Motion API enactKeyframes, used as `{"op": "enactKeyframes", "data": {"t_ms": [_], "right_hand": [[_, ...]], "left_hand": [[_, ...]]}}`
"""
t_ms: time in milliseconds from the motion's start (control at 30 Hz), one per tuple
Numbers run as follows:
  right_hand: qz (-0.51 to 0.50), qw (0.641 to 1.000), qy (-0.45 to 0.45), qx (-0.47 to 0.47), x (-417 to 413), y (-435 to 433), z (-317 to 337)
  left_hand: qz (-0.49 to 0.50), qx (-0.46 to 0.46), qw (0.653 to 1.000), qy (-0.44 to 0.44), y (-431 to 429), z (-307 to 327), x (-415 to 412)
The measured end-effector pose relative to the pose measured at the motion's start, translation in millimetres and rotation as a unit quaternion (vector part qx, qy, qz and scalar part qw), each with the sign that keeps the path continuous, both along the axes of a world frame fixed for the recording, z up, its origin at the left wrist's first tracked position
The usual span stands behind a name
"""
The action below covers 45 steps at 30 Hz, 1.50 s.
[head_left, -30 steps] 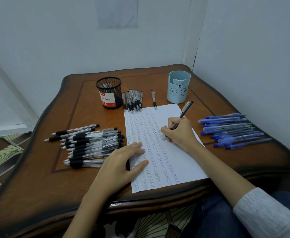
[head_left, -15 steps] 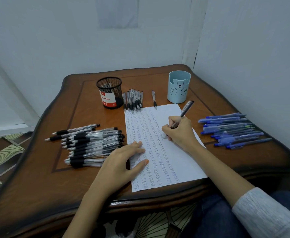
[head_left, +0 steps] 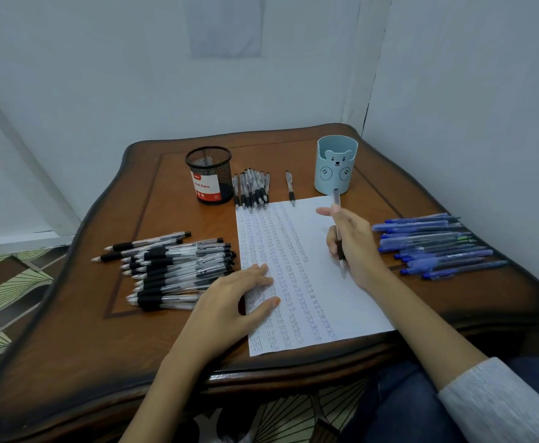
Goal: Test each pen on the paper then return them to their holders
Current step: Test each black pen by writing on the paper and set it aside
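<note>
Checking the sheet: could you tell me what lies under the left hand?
The left hand rests on the paper, across its left edge onto the table; any writing beneath the palm is covered.

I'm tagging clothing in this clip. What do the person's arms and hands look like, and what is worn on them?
The left hand and right hand are bare: no gloves, rings or watch show. The right arm has a light grey, finely ribbed sleeve from about the elbow, with the forearm uncovered. The left arm shows no sleeve in view.
</note>
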State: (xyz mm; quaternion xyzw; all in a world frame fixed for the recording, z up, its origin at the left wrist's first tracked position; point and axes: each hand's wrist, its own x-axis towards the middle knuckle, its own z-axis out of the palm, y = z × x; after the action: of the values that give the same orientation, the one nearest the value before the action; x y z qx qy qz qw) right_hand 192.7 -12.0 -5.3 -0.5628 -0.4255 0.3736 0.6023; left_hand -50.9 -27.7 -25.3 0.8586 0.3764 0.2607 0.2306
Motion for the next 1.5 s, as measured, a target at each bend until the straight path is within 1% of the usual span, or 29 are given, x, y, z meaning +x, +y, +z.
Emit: {"op": "enactKeyframes", "data": {"t_ms": [67,233,300,400,567,733,833,1000,1100,1167,1367,1433,1500], "right_hand": [[-0.007,1.0,-0.03,-0.006,1,-2,0],[-0.001,0.997,-0.069,-0.04,0,-3,2],[0.001,0.995,-0.098,-0.031,-1,-5,1],[-0.024,0.989,-0.144,-0.009,-2,-6,1],[-0.05,0.985,-0.162,0.02,-2,-8,-1],[-0.02,0.982,-0.186,0.028,-7,-8,0],[-0.018,0.984,-0.176,0.016,-9,-2,2],[0.012,0.987,-0.154,-0.04,-6,23,10],[0.057,0.979,-0.19,-0.049,-5,44,23],[0.072,0.977,-0.188,-0.07,-7,63,31],[0.021,0.98,-0.166,-0.108,-17,122,43],[-0.003,0.978,-0.175,-0.116,-17,141,41],[-0.022,0.97,-0.205,-0.129,-17,158,36]], "left_hand": [[0.0,0.0,1.0,0.001,0,0,0],[-0.001,0.002,1.0,0.0,0,-1,0],[0.0,0.005,1.0,0.002,1,-1,0],[0.001,0.005,1.0,0.004,0,-1,0],[0.001,0.005,1.0,0.007,-1,1,1],[0.003,0.004,1.0,0.011,-1,2,1],[0.002,0.007,1.0,0.011,-1,2,0],[-0.001,-0.006,1.0,0.004,1,2,0],[0.004,-0.016,1.0,0.006,3,3,-1],[0.004,-0.02,1.0,0.006,4,4,-1],[0.001,-0.014,1.0,-0.001,4,4,-2],[0.0,-0.014,1.0,-0.005,4,2,-2],[-0.001,-0.013,1.0,-0.008,5,1,-2]]}}
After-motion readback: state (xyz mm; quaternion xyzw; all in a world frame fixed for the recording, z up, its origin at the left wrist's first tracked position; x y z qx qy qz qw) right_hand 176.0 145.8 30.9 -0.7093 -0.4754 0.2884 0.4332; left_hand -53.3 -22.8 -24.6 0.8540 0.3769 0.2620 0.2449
